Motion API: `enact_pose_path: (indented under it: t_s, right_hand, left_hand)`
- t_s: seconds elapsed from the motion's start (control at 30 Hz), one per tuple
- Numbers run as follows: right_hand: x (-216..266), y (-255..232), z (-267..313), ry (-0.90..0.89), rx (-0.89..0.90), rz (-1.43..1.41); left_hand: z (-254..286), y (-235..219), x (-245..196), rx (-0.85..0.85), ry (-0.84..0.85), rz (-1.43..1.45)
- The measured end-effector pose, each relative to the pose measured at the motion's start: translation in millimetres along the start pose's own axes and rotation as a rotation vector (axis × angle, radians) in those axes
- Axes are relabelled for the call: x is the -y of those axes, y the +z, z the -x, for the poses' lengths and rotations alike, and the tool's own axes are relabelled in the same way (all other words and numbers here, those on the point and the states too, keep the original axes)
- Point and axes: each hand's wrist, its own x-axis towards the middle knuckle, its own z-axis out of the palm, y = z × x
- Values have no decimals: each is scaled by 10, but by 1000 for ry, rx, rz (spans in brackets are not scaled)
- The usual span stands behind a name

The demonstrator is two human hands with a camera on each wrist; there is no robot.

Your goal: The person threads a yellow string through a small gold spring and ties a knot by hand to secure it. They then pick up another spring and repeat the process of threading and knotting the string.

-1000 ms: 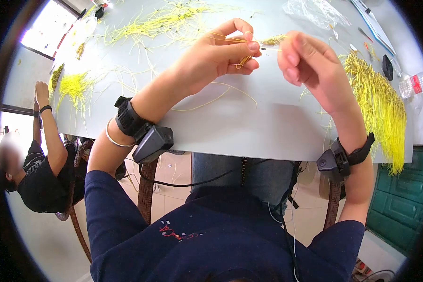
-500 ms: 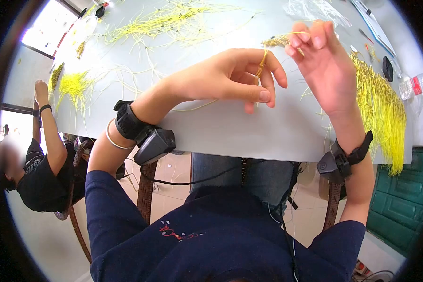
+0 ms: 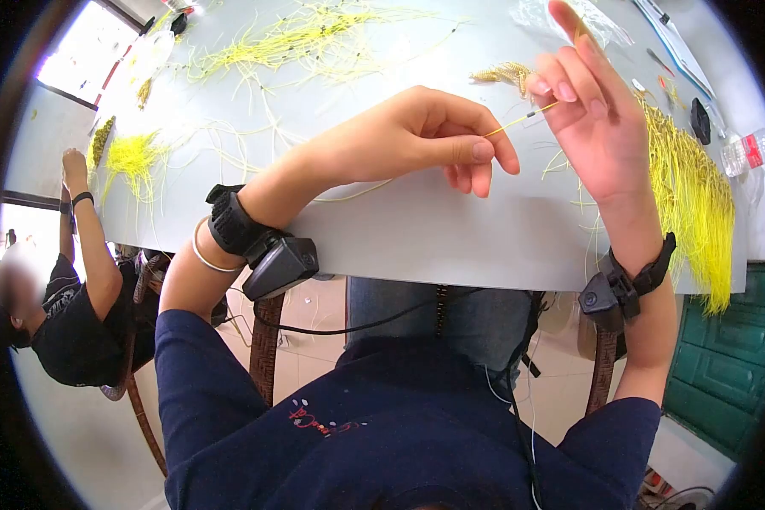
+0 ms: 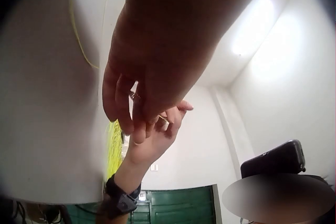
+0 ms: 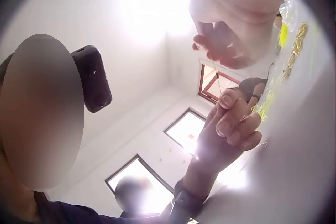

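Observation:
In the head view my left hand (image 3: 438, 140) pinches a thin yellow cord (image 3: 508, 127) between thumb and index finger. The cord runs taut up to my right hand (image 3: 599, 115), whose curled fingers grip its other end while the index finger points away. A short dark piece (image 3: 532, 114) sits on the cord near the right fingers. The left wrist view shows a small gold coil (image 4: 134, 96) among the left hand's fingers; the head view hides it. Behind the right fingertips a bundle of gold coils (image 3: 503, 74) lies on the table.
Many yellow cords with gold coiled tops (image 3: 688, 195) hang over the table's right edge. Loose yellow cords (image 3: 289, 42) spread at the back; a yellow tangle (image 3: 134, 157) lies at the left. A bottle (image 3: 750, 153) stands far right. Another person (image 3: 76, 297) sits at left.
The left hand has come down and turned, and the coil seen at its fingers is now hidden in the head view. The right hand has lifted its index finger, with the cord now stretched between both hands.

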Motion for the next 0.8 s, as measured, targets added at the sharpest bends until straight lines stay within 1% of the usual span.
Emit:
enact_pose_path:
  t_s: [0.07, 0.1, 0.17, 0.2, 0.23, 0.27, 0.33, 0.4, 0.47, 0.6, 0.7, 0.77, 0.8]
  right_hand:
    - [-22, -74, -6, -57, 61, -96]
    - [-26, -71, -2, -55, 61, -95]
    - [-40, -51, 18, 1, 54, -58]
    - [-58, -8, 23, 3, 55, -59]
    - [-83, 65, 25, -1, 15, 17]
    - [-103, 121, 25, -4, -24, 93]
    - [-119, 182, 33, 12, -40, 75]
    - [-122, 149, 24, 28, -57, 59]
    - [-122, 44, -6, -19, 238, 8]
    - [-76, 83, 24, -7, 226, 105]
    - [-51, 38, 24, -7, 199, 130]
    - [60, -13, 33, -124, -11, 262]
    - [202, -242, -19, -203, 163, 301]
  left_hand:
    - [7, 9, -14, 1, -4, -6]
    - [6, 22, -22, 0, -1, -14]
    - [1, 56, -7, -2, 2, -23]
    - [-7, 80, 24, -44, 58, -32]
    - [-8, 102, 28, -86, 114, -40]
    - [1, 104, 10, -88, 113, -40]
    - [15, 97, -59, -66, 90, -107]
    - [24, 66, -59, -56, 74, -86]
    - [21, 59, -56, -45, 56, -62]
    - [5, 81, -53, -56, 80, -33]
    - [-14, 85, -29, -74, 81, -108]
    - [-23, 68, -5, -96, 96, -161]
    - [-18, 59, -5, -95, 96, -156]
